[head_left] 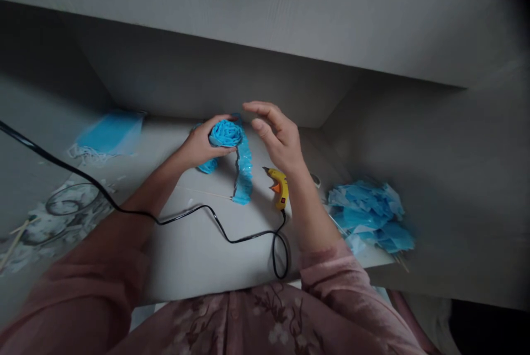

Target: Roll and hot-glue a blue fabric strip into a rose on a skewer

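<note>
My left hand is wrapped round a blue ruffled flower, its layered top facing up. From the flower a blue gathered strip hangs down to the table. My right hand is just to the right, fingers apart and curved, with nothing in it. Below my right hand lies a yellow glue gun with an orange trigger, its nozzle pointing up and left. Another blue ruffled piece shows partly behind my left hand.
A black cord runs across the white table. Blue sheets with white strings lie at the back left, white scraps at the left. Blue cut pieces are heaped at the right. A shelf overhangs the back.
</note>
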Demonstrator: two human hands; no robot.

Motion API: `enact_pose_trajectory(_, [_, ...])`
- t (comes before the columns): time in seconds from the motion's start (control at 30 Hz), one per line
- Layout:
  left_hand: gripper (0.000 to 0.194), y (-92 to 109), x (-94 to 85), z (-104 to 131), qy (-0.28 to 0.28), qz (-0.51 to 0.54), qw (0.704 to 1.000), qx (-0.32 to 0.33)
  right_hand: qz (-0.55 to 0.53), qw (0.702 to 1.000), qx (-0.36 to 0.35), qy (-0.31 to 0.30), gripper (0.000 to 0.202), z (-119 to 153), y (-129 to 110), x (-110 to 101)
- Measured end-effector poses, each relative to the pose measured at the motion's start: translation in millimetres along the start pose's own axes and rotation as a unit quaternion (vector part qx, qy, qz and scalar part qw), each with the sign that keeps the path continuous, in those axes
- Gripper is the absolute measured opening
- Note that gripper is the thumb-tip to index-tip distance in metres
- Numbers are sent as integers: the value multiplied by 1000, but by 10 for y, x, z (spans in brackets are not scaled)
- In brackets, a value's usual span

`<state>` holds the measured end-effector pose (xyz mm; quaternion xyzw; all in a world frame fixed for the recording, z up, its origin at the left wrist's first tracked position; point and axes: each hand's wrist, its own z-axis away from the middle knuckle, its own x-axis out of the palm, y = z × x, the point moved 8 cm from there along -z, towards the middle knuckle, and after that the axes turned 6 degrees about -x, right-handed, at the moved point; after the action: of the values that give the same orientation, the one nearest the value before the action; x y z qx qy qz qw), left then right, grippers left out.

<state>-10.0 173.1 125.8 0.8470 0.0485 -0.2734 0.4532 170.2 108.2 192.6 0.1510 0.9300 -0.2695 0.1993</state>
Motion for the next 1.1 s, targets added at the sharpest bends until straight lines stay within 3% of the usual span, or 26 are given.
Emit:
enact_pose_trajectory(0.13, [99, -61, 0, -28, 12, 11, 999, 42, 29, 996, -38, -74, 80, -10, -17, 112])
enact_pose_trajectory(0.23, [116, -113, 13, -44, 16, 13, 998, 55, 58, 992, -39, -106, 87, 1, 9, 217])
enact_pose_trajectory(0.47, [120, -69, 40, 3, -2, -5, 1000, 29, 63, 996, -12, -60, 56, 31, 36, 163])
enact_pose_trajectory(0.6, [114, -51, 65, 14, -6, -22, 999, 30, 65, 995, -22, -72, 41, 44, 20, 187])
enact_pose_trajectory(0.77, [108, -63, 99, 10, -14, -16, 999, 36, 95, 994, -33, -42, 34, 45, -11, 174])
enact_pose_trajectory(0.93, [110, -129, 27, -5, 16, -8, 1000, 6, 78, 995, -2, -61, 45, 35, 40, 127])
enact_pose_trajectory(1.1, [121, -177, -9, -28, 39, 7, 999, -21, 67, 987, -37, -145, 78, 52, 52, 260])
